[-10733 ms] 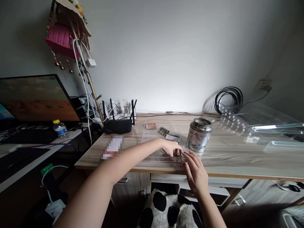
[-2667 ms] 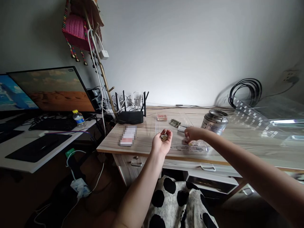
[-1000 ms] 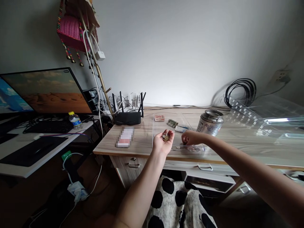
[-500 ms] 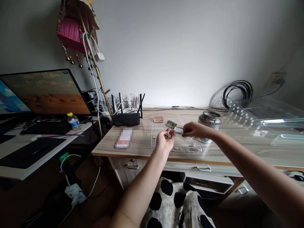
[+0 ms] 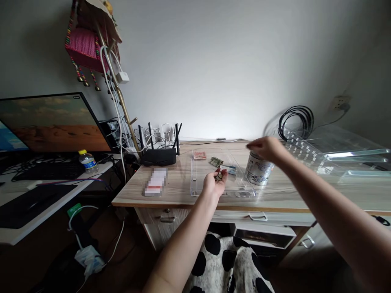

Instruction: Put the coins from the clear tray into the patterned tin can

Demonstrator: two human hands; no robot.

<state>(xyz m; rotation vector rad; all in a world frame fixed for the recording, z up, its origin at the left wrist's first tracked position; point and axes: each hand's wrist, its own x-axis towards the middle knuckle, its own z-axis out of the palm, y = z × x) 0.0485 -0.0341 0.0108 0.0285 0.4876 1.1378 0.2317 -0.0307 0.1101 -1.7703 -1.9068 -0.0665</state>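
Several coins (image 5: 218, 176) lie in my left hand (image 5: 214, 183), which is cupped palm up with its fingers curled around them. It hovers over a clear plastic tray (image 5: 201, 185) on the desk. My right hand (image 5: 265, 148) is above the mouth of a patterned metal tin (image 5: 258, 171), fingers pinched together; whatever they may hold is too small to make out. Inside the tray rest a red banknote (image 5: 200, 155), a green banknote (image 5: 216, 161) and a bluish banknote (image 5: 231, 170). A few coins show near the tray's front edge.
Behind the tray's left side stands a black router (image 5: 159, 156). A blurred flat white-and-red object (image 5: 155, 182) lies in front of it. Clear plastic organisers (image 5: 351, 156) and a coiled black cable (image 5: 297, 122) occupy the right. A bottle (image 5: 88, 161) stands on the left desk.
My right hand has moved from the tray, beside my left hand, right and up to above the tin. My left hand still cups the coins. The whole view has shifted slightly.
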